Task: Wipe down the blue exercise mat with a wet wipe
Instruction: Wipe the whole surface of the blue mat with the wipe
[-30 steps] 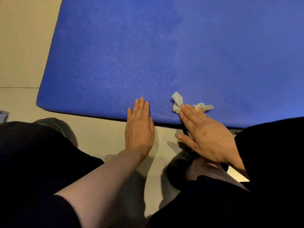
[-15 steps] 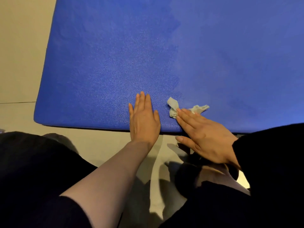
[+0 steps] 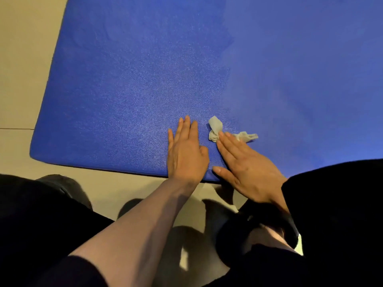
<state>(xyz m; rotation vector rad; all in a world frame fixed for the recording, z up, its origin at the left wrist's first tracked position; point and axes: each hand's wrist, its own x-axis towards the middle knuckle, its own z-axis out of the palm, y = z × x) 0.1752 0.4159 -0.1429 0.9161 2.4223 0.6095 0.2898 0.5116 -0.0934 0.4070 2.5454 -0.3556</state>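
The blue exercise mat (image 3: 145, 79) lies flat on the floor and fills most of the view; its left part looks grainy and its right part smoother. My left hand (image 3: 185, 154) rests flat on the mat near its front edge, fingers straight. Just to its right, my right hand (image 3: 246, 168) presses straight fingers down on a crumpled white wet wipe (image 3: 215, 129). The ends of the wipe stick out beyond my fingertips; its middle is hidden under them.
Beige floor tiles (image 3: 24, 59) border the mat on the left and along its front edge. My knees in dark clothing (image 3: 41, 224) fill the bottom of the view, with a dark shoe (image 3: 62, 187) at the lower left.
Both hands have slid farther onto the mat, away from its front edge. The wipe has moved forward with my right hand.
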